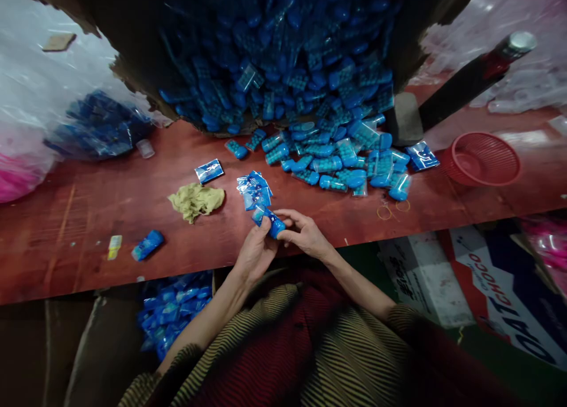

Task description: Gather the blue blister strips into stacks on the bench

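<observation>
Both hands meet at the near edge of the red table [88,218]. The left hand [254,253] curls its fingers around a small blue packet [268,220], and the right hand [303,233] pinches the other end of the same packet with thumb and fingers. The packet sits just above the table edge, between the two hands.

Far left, a clear bag with pink things [13,176] lies on the table, and next to it a clear bag of blue things [100,126]. Nearer, a little yellow and white piece [114,246] lies beside one blue packet on its own [147,244]. Under the table, a box full of blue packets [172,309] stands on the floor.

Moving right, a crumpled yellow cloth [196,200] lies on the table, with a flat blue and white card [209,171] just behind it. A small stack of wrapped packets [253,189] lies just behind the hands.

In the middle, a big brown box [133,35] lies open on its side, and a heap of blue packets [336,153] spills out of it onto the table.

To the right, two rubber bands [392,209] lie near the heap. A red plastic basket [482,159] sits further right, and a dark bottle with a silver cap [473,76] leans behind it. Low on the right, a printed box [500,289] shows the letters "CHOCO" in red and big blue letters that I cannot read whole.
</observation>
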Available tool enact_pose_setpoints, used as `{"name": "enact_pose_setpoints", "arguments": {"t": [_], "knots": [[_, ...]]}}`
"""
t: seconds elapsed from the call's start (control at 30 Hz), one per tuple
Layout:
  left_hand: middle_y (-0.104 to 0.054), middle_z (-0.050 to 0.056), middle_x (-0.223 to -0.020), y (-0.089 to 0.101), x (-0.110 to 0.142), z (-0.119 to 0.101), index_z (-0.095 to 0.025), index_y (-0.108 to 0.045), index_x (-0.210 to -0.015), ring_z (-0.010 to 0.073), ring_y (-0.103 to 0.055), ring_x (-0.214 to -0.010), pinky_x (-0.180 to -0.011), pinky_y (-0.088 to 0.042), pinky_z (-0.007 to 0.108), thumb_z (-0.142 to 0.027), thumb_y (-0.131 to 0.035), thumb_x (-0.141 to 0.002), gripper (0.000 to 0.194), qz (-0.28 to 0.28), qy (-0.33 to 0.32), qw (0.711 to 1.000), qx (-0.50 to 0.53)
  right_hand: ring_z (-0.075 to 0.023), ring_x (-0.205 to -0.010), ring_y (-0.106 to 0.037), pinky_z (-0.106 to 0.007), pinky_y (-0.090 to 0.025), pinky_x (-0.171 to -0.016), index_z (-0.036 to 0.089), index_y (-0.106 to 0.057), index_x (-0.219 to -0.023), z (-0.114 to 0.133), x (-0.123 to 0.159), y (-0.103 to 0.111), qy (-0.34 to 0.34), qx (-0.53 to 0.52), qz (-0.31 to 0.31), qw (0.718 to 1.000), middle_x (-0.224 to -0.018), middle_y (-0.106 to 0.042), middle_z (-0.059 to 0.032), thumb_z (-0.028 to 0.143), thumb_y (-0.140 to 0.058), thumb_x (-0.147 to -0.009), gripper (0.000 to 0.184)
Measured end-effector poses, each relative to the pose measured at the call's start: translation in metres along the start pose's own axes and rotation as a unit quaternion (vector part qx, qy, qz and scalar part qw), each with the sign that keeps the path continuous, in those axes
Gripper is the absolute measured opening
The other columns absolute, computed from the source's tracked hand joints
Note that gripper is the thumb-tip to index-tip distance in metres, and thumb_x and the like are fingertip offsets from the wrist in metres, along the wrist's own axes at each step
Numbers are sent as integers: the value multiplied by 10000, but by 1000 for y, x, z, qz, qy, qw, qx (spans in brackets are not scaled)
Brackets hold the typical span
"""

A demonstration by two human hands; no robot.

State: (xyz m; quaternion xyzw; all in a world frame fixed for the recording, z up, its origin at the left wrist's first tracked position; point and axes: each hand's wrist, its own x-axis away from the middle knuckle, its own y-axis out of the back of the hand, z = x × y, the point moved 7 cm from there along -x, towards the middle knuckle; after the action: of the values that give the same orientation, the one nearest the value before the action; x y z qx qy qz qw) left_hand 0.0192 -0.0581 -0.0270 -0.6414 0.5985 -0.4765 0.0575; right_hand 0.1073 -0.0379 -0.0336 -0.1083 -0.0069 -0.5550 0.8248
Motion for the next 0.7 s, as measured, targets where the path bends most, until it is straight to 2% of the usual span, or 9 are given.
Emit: {"name": "enact_pose_setpoints", "arguments": {"t": [0.13, 0.27, 0.33, 0.4, 0.5, 0.6, 0.7], "knots": [[-680, 53, -729, 10, -1, -1, -96, -660, -797, 109, -622, -660, -648, -500, 199, -332, -645, -778, 237, -60, 5, 998, 29, -107, -702, -566, -239, -484, -710, 228, -582, -1173, 10, 2, -2, 28, 74, -25, 997, -804, -612, 32, 237, -680, -711, 472], [-662, 54, -663, 14, -4, 4, -88, -658, -732, 102, -611, -626, -637, -495, 193, -413, -612, -786, 332, -83, 1, 996, 24, -125, -765, -576, -261, -470, -768, 224, -609, -1125, 11, 3, -6, 27, 80, -53, 995, -828, -627, 28, 224, -690, -688, 445], [-657, 49, -652, 12, -5, 3, -95, -655, -712, 103, -606, -622, -621, -491, 196, -444, -623, -765, 355, -72, -13, 997, 18, -114, -741, -582, -247, -480, -737, 221, -621, -1084, 8, 2, -6, 12, 39, -69, 997, -831, -634, 30, 215, -698, -670, 421], [-666, 42, -690, 8, -5, 0, -106, -661, -756, 109, -603, -628, -589, -485, 205, -440, -664, -728, 335, -39, -25, 999, 13, -86, -620, -565, -219, -488, -625, 212, -615, -1071, 3, 0, -5, -15, -12, -71, 997, -775, -622, 41, 217, -691, -669, 409], [-687, 45, -812, 3, -3, -3, -130, -663, -880, 135, -612, -681, -574, -486, 234, -343, -748, -664, 315, 27, -13, 1000, -4, -45, -461, -489, -183, -447, -461, 218, -572, -1119, 5, -3, -4, -37, -74, -32, 996, -749, -606, 55, 218, -681, -673, 459], [-690, 55, -880, 5, -1, -4, -139, -662, -903, 166, -622, -754, -621, -502, 266, -255, -788, -616, 334, 52, 5, 998, -21, -37, -484, -497, -170, -450, -438, 226, -564, -1113, 11, -5, -6, -35, -110, 21, 993, -865, -626, 33, 193, -686, -656, 475], [-685, 58, -863, 6, 0, -4, -130, -663, -872, 173, -620, -742, -605, -506, 275, -287, -782, -623, 318, 52, -11, 998, -25, -40, -495, -505, -164, -453, -441, 224, -586, -1077, 11, -4, -8, -36, -113, 39, 992, -811, -613, 42, 175, -681, -659, 432]]}}
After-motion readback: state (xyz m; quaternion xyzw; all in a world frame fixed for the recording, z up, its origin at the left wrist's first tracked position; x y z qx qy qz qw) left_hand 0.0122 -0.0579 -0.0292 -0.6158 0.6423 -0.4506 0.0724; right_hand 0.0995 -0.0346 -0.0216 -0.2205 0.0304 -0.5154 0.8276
